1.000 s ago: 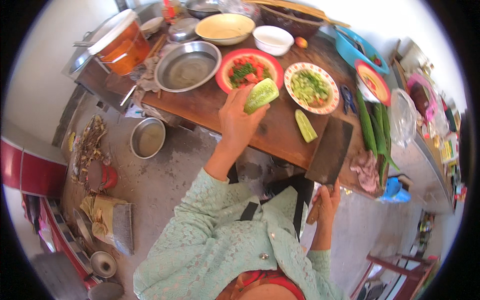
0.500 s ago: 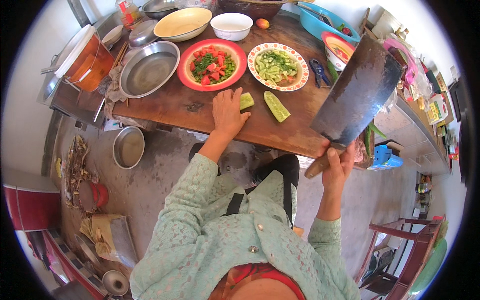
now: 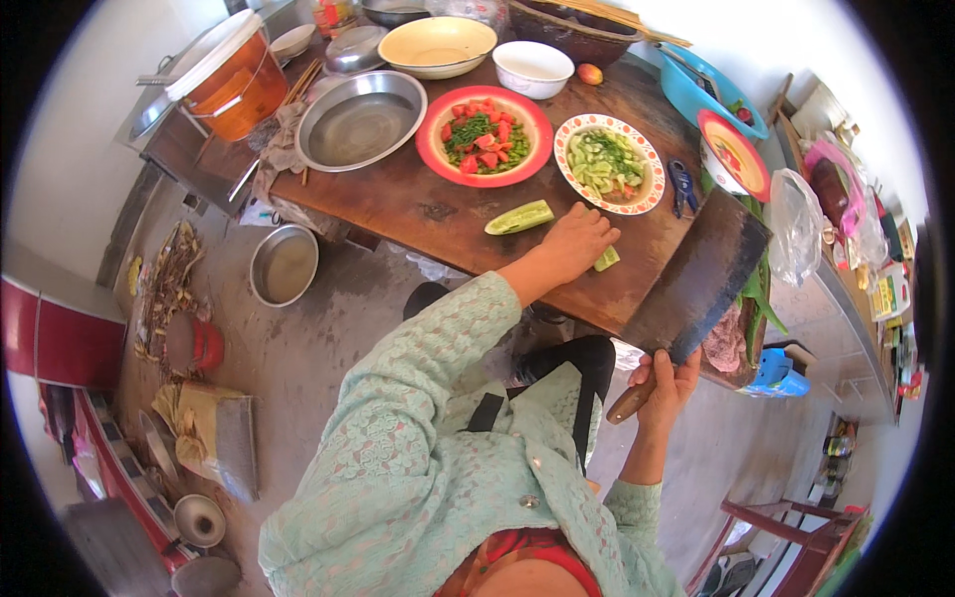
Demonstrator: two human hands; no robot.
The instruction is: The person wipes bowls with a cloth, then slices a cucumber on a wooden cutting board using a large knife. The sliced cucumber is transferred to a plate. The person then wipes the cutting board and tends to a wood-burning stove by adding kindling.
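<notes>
The left hand (image 3: 575, 242) presses its fingers together on a pale green cucumber piece (image 3: 606, 259), steadying it on the brown wooden surface (image 3: 418, 204). The right hand (image 3: 665, 383) has fingers wrapped around the handle of a broad dark steel cleaver (image 3: 696, 279). Half a second ago the blade was higher; now it is lower, nearer the cucumber.

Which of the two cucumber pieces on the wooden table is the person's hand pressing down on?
The piece under the left hand, its green end showing at the hand's right edge. The other cucumber half lies free, to the hand's left.
</notes>
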